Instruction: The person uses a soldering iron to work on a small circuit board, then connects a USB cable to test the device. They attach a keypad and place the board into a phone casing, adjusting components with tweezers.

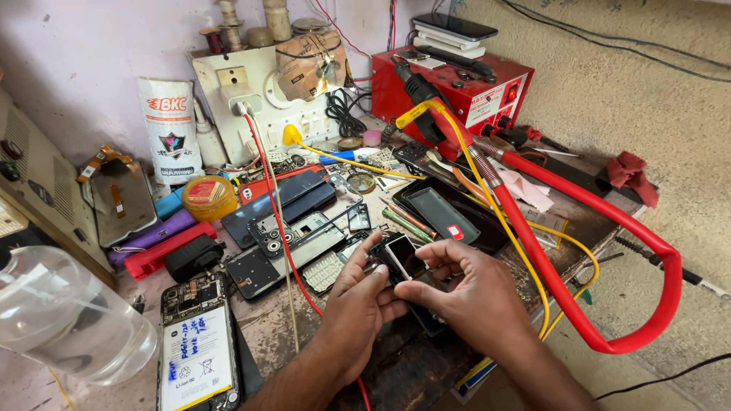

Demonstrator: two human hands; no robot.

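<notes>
Both hands pinch a small dark phone part (pixel 403 256) just above the workbench (pixel 411 365): the left hand (pixel 358 308) grips its near edge, the right hand (pixel 472 293) clasps its far side (the little screen faces up). Beside the left forearm lies an opened phone (pixel 196 342), battery showing; a clear plastic bottle (pixel 65 320) rests at the left, its contents unclear

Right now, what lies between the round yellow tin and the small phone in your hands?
Head view: dark phone panels and an opened phone frame, crossed by a red wire.
</notes>
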